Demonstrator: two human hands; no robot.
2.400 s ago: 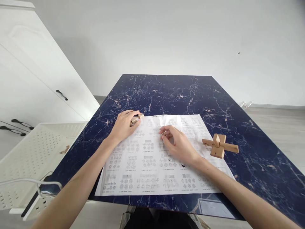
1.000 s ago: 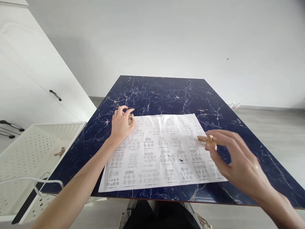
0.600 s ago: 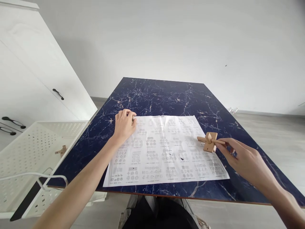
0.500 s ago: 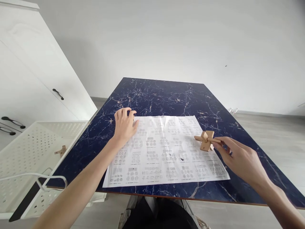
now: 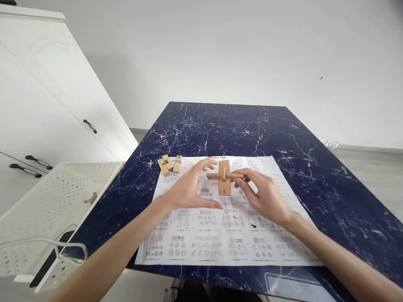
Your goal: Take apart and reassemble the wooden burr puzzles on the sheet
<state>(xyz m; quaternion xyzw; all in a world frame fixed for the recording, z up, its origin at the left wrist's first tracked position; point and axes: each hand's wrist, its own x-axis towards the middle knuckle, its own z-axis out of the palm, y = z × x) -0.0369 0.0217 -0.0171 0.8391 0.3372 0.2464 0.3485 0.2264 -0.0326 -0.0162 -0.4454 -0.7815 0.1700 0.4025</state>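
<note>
My right hand (image 5: 262,193) pinches the right end of a crossed wooden burr puzzle (image 5: 224,184), holding it over the middle of the printed sheet (image 5: 201,245). One flat piece stands lengthwise in it, with a rod running crosswise through. Just to its left, my left hand (image 5: 192,188) is open, thumb and fingers spread apart around the puzzle's left side with a gap. Small wooden puzzle pieces (image 5: 166,165) sit together at the sheet's upper left corner, one marked with a dark figure. Rows of small diagrams cover the sheet.
The sheet lies on a dark blue marble-patterned table (image 5: 226,130). At left stands a white perforated basket (image 5: 47,201) with a wooden piece (image 5: 91,199) in it. Beyond it is a white cabinet (image 5: 63,100). A clear plastic lid-like thing (image 5: 296,287) shows by the near edge.
My right hand took hold of the crossed puzzle at the right and carried it left to the sheet's middle. My left hand left the small wooden pieces and came toward it, opening.
</note>
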